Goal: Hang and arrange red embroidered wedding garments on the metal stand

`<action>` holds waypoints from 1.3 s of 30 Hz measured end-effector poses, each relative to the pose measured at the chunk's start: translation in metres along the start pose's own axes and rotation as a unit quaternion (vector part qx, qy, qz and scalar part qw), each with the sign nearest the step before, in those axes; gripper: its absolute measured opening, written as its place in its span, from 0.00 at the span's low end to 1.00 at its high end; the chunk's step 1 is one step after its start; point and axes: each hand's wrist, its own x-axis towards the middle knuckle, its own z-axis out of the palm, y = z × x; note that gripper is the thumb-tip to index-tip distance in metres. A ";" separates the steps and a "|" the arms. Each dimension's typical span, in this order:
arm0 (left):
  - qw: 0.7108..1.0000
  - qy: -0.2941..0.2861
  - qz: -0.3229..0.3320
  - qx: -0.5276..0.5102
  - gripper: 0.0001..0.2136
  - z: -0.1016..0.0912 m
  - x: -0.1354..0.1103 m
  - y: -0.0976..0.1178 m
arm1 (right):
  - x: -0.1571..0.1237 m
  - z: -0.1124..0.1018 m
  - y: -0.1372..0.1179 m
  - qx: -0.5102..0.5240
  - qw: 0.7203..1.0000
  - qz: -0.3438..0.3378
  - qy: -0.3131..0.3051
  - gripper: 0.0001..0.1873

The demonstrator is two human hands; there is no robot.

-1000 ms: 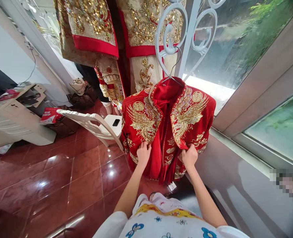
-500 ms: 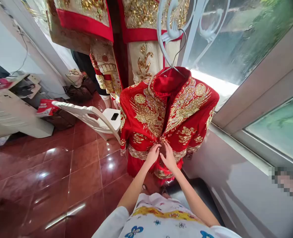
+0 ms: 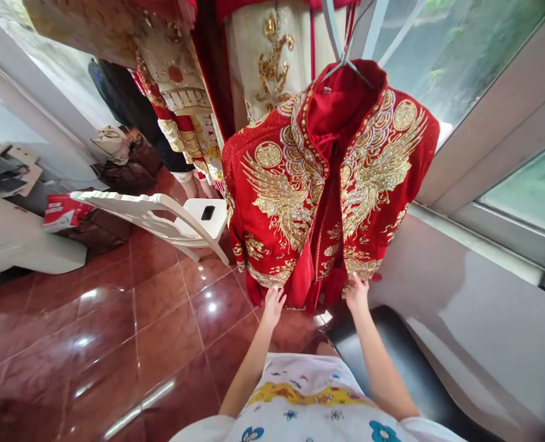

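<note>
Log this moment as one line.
red jacket: on hanger, front parted | left hand: fingers at hem | right hand: fingers at hem | white chair: dark phone on seat

Glossy red-tiled floor (image 3: pixel 161 301); white chair (image 3: pixel 190 230); grey wall (image 3: pixel 484 294); bright window (image 3: pixel 466 67)

We've got our left arm (image 3: pixel 248 365) and right arm (image 3: pixel 381 362) reaching out front, bare, hands well apart. Left hand (image 3: pixel 274 306) has its fingers (image 3: pixel 278 296) loosely bent; right hand (image 3: pixel 357 296) points its thumb (image 3: pixel 356 281) forward. Hard to say if either's pinching.
</note>
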 end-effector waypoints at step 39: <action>0.994 -0.103 -0.048 -0.010 0.13 0.068 -0.090 0.029 | -0.086 -0.008 -0.004 0.060 0.993 0.090 -0.051 0.11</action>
